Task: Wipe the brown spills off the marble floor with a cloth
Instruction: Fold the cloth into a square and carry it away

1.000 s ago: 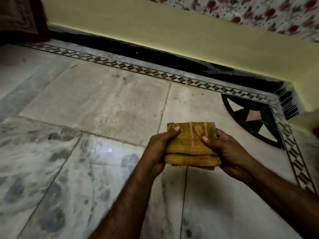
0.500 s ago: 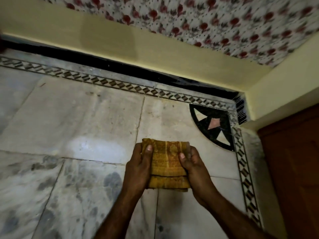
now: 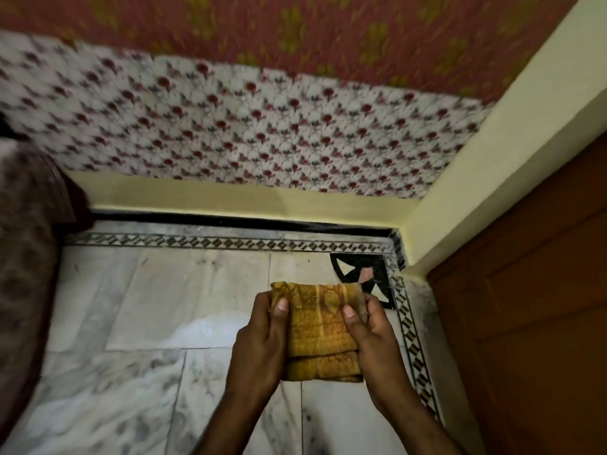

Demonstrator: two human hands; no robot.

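Two hands hold one folded mustard-yellow cloth over the marble floor, close to the corner of the room. The left hand is clamped on the cloth's left edge and the right hand on its right edge, each with one thumb pressed on the top face and fingers curled beneath. Beyond the cloth lie one black corner inlay and one diamond-patterned border strip, with one brown wooden door on the right.
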